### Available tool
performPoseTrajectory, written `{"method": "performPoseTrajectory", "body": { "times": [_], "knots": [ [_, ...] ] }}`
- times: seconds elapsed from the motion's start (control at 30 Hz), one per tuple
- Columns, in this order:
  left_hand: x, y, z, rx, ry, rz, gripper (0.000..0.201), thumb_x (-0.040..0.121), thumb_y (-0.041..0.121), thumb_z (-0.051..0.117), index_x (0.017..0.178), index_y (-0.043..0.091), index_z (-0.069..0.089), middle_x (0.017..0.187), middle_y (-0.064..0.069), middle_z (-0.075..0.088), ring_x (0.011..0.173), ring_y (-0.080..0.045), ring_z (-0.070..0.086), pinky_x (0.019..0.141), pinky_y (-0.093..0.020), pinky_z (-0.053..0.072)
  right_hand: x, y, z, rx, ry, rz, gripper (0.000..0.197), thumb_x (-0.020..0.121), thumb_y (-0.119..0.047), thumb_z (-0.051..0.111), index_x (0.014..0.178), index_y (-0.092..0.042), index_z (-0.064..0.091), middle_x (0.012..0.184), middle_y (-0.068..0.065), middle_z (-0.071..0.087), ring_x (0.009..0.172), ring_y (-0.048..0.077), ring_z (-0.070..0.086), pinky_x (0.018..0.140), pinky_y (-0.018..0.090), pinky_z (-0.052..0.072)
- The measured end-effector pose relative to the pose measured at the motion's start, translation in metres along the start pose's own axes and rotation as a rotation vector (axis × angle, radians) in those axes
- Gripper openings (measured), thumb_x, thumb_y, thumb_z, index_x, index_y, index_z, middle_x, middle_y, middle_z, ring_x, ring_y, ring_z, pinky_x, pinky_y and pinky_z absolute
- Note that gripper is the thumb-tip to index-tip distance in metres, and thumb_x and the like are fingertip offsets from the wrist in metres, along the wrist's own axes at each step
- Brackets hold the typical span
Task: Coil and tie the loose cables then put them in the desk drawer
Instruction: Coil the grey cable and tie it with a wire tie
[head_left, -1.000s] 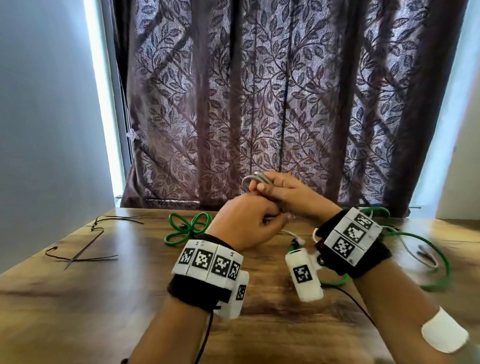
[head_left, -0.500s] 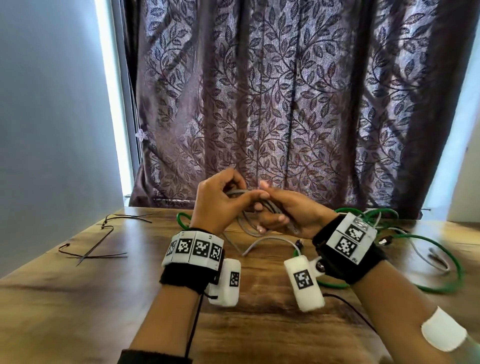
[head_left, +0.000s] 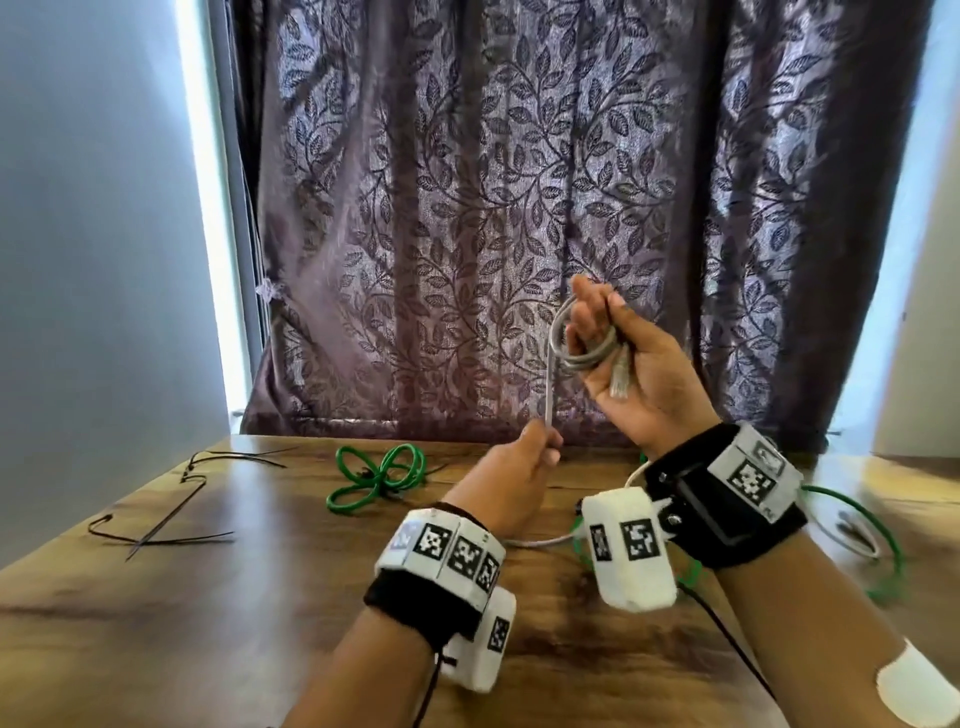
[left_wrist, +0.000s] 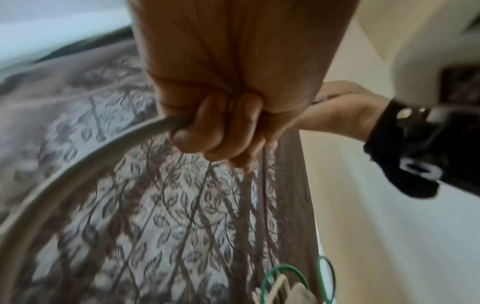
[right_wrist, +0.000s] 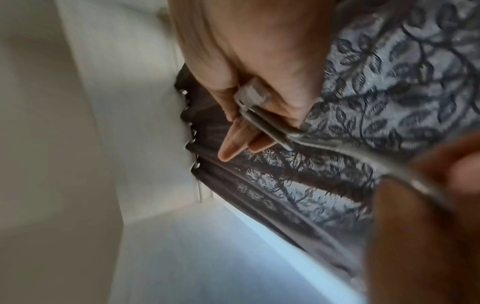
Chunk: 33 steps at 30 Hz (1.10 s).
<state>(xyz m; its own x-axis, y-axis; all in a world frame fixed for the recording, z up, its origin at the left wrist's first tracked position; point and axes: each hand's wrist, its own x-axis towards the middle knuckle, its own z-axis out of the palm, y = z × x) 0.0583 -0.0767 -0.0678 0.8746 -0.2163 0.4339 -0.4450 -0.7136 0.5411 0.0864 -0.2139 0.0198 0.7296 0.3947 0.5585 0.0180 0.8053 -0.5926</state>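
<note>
My right hand (head_left: 608, 338) is raised in front of the curtain with loops of a grey cable (head_left: 558, 332) wound round its fingers. The cable's clear plug (head_left: 621, 376) lies against the palm, and the right wrist view shows the same plug (right_wrist: 252, 95) with the cable (right_wrist: 324, 148) leaving it. A straight strand drops from the coil to my left hand (head_left: 524, 465), which grips it just above the desk's far edge. In the left wrist view the curled fingers (left_wrist: 207, 127) close round that cable (left_wrist: 78, 168).
A tied green cable coil (head_left: 379, 475) lies on the wooden desk (head_left: 208, 623) at the back centre. Several black zip ties (head_left: 182, 499) lie at back left. A loose green cable (head_left: 888, 551) and a whitish cable (head_left: 857, 540) sprawl at right. The patterned curtain (head_left: 467, 208) hangs behind.
The hands were together at the coil. Now my right hand has risen with the loops, and my left hand has dropped along the strand toward the desk, drawing it straight.
</note>
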Motion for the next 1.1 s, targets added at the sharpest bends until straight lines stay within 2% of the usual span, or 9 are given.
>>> {"method": "performPoseTrajectory", "body": {
  "times": [0.13, 0.27, 0.37, 0.47, 0.57, 0.67, 0.73, 0.83, 1.1],
  "knots": [
    [-0.01, 0.014, -0.017, 0.377, 0.046, 0.004, 0.036, 0.1, 0.038, 0.03, 0.105, 0.012, 0.055, 0.1, -0.015, 0.066, 0.095, -0.034, 0.06, 0.076, -0.037, 0.046, 0.005, 0.007, -0.009, -0.483, 0.041, -0.018, 0.015, 0.098, -0.013, 0.039, 0.101, -0.01, 0.054, 0.093, 0.003, 0.074, 0.069, 0.011, 0.069, 0.067, 0.021, 0.054],
    [-0.016, 0.021, -0.019, 0.552, -0.014, 0.03, 0.041, 0.097, 0.042, 0.034, 0.089, 0.013, 0.062, 0.092, -0.011, 0.068, 0.091, -0.032, 0.062, 0.073, -0.037, 0.05, 0.006, 0.019, -0.016, -0.839, 0.005, 0.139, 0.015, 0.1, -0.01, 0.037, 0.095, -0.008, 0.052, 0.084, 0.004, 0.074, 0.066, 0.012, 0.069, 0.068, 0.023, 0.056],
    [-0.017, 0.03, -0.022, 0.564, 0.021, 0.116, 0.037, 0.093, 0.038, 0.042, 0.075, 0.011, 0.06, 0.083, -0.013, 0.064, 0.084, -0.031, 0.06, 0.062, -0.03, 0.036, 0.004, 0.034, -0.018, -0.971, -0.098, 0.289, 0.011, 0.098, -0.004, 0.039, 0.091, -0.007, 0.048, 0.08, 0.002, 0.069, 0.066, 0.008, 0.067, 0.071, 0.022, 0.054],
    [-0.019, 0.026, -0.036, 0.489, 0.086, 0.212, 0.039, 0.089, 0.042, 0.045, 0.059, 0.018, 0.047, 0.063, -0.003, 0.054, 0.068, -0.025, 0.054, 0.057, -0.03, 0.035, -0.001, 0.045, -0.021, -1.133, -0.23, 0.448, 0.022, 0.093, -0.009, 0.05, 0.104, 0.011, 0.05, 0.083, 0.009, 0.057, 0.074, 0.015, 0.054, 0.066, 0.02, 0.043],
    [-0.018, 0.01, -0.053, 0.319, 0.148, 0.31, 0.04, 0.083, 0.052, 0.046, 0.052, 0.026, 0.048, 0.049, 0.005, 0.051, 0.052, -0.012, 0.05, 0.053, -0.03, 0.044, -0.01, 0.049, -0.021, -0.972, -0.312, 0.538, 0.031, 0.078, -0.015, 0.049, 0.098, 0.009, 0.049, 0.071, 0.015, 0.058, 0.061, 0.021, 0.057, 0.058, 0.023, 0.046],
    [-0.014, -0.01, -0.062, 0.164, 0.316, 0.289, 0.047, 0.08, 0.056, 0.048, 0.054, 0.018, 0.042, 0.045, 0.003, 0.04, 0.046, -0.008, 0.038, 0.049, -0.033, 0.036, -0.014, 0.049, -0.017, -0.661, -0.29, 0.534, 0.012, 0.09, -0.016, 0.043, 0.081, -0.008, 0.044, 0.044, -0.007, 0.045, 0.036, 0.005, 0.04, 0.059, 0.023, 0.042],
    [-0.013, -0.017, -0.063, 0.108, 0.378, 0.235, 0.053, 0.078, 0.061, 0.048, 0.056, 0.013, 0.039, 0.048, 0.002, 0.036, 0.048, -0.01, 0.034, 0.049, -0.035, 0.035, -0.012, 0.05, -0.013, -0.647, -0.233, 0.555, 0.03, 0.098, -0.03, 0.036, 0.077, -0.01, 0.045, 0.04, -0.011, 0.035, 0.032, 0.003, 0.027, 0.056, 0.023, 0.037],
    [-0.016, -0.018, -0.063, 0.012, 0.378, 0.214, 0.051, 0.075, 0.064, 0.05, 0.056, 0.018, 0.037, 0.049, 0.005, 0.036, 0.049, -0.007, 0.034, 0.049, -0.031, 0.032, -0.013, 0.046, -0.007, -0.679, -0.243, 0.648, 0.042, 0.089, -0.047, 0.036, 0.075, -0.009, 0.048, 0.04, -0.01, 0.027, 0.031, 0.005, 0.024, 0.065, 0.026, 0.046],
    [-0.011, -0.025, -0.062, -0.325, 0.277, 0.222, 0.027, 0.084, 0.045, 0.056, 0.085, 0.018, 0.051, 0.06, 0.009, 0.048, 0.052, -0.006, 0.042, 0.05, -0.023, 0.035, -0.005, 0.021, -0.028, -0.274, -0.358, 0.683, 0.024, 0.078, -0.032, 0.072, 0.078, -0.014, 0.057, 0.046, -0.012, 0.04, 0.034, 0.0, 0.036, 0.069, 0.023, 0.052]
  ]
}}
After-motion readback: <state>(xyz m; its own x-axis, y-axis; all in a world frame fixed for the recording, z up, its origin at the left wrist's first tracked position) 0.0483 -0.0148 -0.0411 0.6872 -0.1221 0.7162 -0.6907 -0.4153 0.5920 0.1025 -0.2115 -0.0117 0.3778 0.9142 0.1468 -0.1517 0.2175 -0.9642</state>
